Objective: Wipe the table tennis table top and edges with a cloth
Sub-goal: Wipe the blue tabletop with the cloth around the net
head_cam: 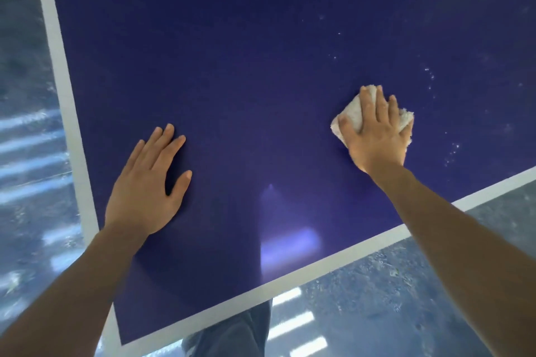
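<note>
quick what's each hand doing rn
Left hand: open, flat on the table, holding nothing.
Right hand: open, fingers spread, pressing the cloth onto the table.

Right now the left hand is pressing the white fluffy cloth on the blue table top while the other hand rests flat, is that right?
Not quite: in the head view the right hand presses the white fluffy cloth on the blue table top, and the left hand rests flat.

No text, label, brand, number or sign can be read anywhere on the dark blue table tennis table top [246, 66] with its white border lines.
</note>
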